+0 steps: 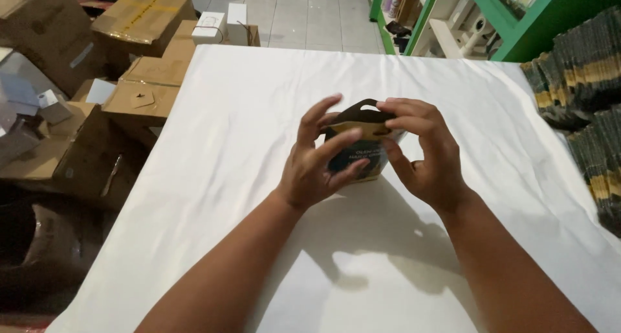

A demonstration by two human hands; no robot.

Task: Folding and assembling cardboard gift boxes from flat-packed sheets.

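Observation:
A small carton box [363, 153] with a dark blue front, tan top flaps and a dark carry handle stands on the white table [259, 100], near its middle. My left hand [320, 161] cups the box's left side, fingers spread across its front. My right hand [424, 152] grips the right side, with its fingertips on the handle and top flap. Most of the box is hidden behind my fingers.
Brown cardboard boxes [145, 22] are piled on the floor along the table's left edge. Stacks of flat dark printed cartons [582, 80] lie at the right edge. Green shelving [446, 16] stands beyond the far right corner, by a tiled floor.

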